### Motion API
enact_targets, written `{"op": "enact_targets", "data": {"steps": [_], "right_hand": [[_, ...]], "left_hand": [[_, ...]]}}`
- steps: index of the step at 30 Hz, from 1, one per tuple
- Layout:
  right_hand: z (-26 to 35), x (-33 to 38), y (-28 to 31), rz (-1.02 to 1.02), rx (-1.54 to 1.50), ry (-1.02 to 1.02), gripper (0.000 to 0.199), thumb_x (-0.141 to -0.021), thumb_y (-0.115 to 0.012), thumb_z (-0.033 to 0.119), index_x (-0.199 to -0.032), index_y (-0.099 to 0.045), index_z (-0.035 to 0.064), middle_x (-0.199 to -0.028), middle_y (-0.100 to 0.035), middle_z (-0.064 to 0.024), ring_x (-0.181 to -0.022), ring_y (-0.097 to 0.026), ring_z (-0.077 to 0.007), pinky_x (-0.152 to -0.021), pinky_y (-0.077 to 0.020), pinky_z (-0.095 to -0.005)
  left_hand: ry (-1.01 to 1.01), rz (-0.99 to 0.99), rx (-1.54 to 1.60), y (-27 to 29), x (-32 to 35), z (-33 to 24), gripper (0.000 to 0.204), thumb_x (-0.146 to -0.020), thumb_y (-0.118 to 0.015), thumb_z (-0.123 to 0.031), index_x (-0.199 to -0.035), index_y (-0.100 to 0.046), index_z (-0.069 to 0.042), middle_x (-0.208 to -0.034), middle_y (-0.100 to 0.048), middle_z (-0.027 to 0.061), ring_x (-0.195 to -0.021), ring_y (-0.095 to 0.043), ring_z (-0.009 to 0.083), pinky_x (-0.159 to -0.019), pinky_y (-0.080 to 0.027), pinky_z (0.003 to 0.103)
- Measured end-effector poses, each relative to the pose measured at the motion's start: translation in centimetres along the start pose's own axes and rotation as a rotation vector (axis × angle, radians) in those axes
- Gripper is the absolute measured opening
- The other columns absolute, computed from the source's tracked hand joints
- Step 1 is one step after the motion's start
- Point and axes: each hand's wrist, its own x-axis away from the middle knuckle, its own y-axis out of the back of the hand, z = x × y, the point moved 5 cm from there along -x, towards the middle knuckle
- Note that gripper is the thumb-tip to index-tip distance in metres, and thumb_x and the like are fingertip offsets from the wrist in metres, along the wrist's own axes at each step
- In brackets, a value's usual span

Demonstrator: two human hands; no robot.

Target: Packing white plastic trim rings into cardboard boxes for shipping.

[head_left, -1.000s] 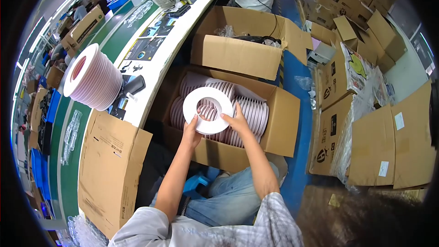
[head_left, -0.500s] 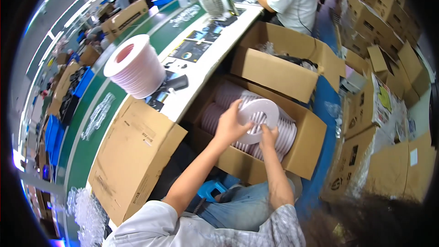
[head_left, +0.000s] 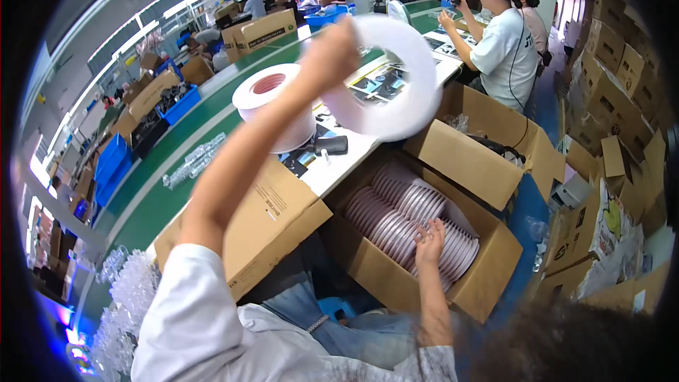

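Up in the left hand (head_left: 331, 56): one white ring (head_left: 424, 74), well above the right.
Left fingers look closed on the ring's left side, though blur hides the exact grip. Right hand (head_left: 430, 242) is low over the rows of rings (head_left: 389, 226) in the carton (head_left: 498, 258), fingers half curled, nothing in it that I can make out. Below the left hand there's a stack of rings (head_left: 286, 127). I'd pinch that rim firmly, swing wide of the stack, and go light with the right fingers so the rows don't tip.
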Motion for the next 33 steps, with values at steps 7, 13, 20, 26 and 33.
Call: {"op": "enact_targets", "data": {"steps": [7, 13, 20, 26, 33], "right_hand": [[0.2, -0.5, 0.9, -0.033, 0.189, -0.069, 0.019, -0.089, -0.052, 0.018, -0.104, -0.058, 0.0091, -0.09, -0.058, -0.0015, -0.073, -0.056, -0.0104, -0.057, -0.0446, -0.0236], [-0.9, -2.0, 1.6, -0.158, 0.332, 0.045, 0.021, -0.085, -0.046, 0.009, -0.1, -0.06, 0.0055, -0.082, -0.059, -0.002, -0.063, -0.056, -0.0102, -0.049, -0.0432, -0.0223], [1.3, -0.4, 5.9, -0.323, 0.437, 0.218, 0.018, -0.086, -0.049, 0.009, -0.098, -0.061, 0.0033, -0.078, -0.061, -0.0036, -0.06, -0.052, -0.0087, -0.048, -0.042, -0.0219], [0.6, 2.3, 5.7, -0.357, 0.375, 0.239, 0.013, -0.084, -0.048, 0.005, -0.092, -0.059, 0.0033, -0.069, -0.059, -0.0045, -0.052, -0.049, -0.0091, -0.043, -0.0405, -0.0225], [-4.5, 4.8, 3.2, -0.152, 0.618, 0.151, 0.011, -0.083, -0.049, 0.002, -0.087, -0.06, 0.0019, -0.067, -0.06, -0.0061, -0.051, -0.053, -0.0104, -0.044, -0.0413, -0.0228]], "left_hand": [[0.168, 0.465, -0.121, 2.5, -4.2, 22.6, 0.048, -0.075, -0.061, -0.023, -0.113, -0.053, 0.004, -0.105, -0.061, 0.0289, -0.101, -0.06, 0.0402, -0.087, -0.047, 0.044], [0.383, 0.676, -0.093, -1.1, -0.1, 35.5, 0.062, -0.069, -0.068, -0.034, -0.119, -0.054, 0.002, -0.109, -0.062, 0.0225, -0.103, -0.06, 0.0313, -0.088, -0.046, 0.038], [0.444, 0.834, -0.165, -0.6, 2.5, 26.6, 0.044, -0.066, -0.067, -0.029, -0.095, -0.067, 0.004, -0.094, -0.067, 0.0214, -0.084, -0.065, 0.0323, -0.075, -0.051, 0.038], [0.356, 0.77, -0.272, -3.2, 1.4, 28.6, 0.043, -0.063, -0.067, -0.029, -0.091, -0.069, 0.004, -0.093, -0.067, 0.0222, -0.088, -0.066, 0.0305, -0.073, -0.052, 0.039], [0.023, 0.719, -0.088, -5.5, -1.4, 27.6, 0.061, -0.061, -0.077, -0.017, -0.116, -0.057, -0.003, -0.114, -0.061, 0.0197, -0.105, -0.059, 0.0337, -0.087, -0.049, 0.039]]}}
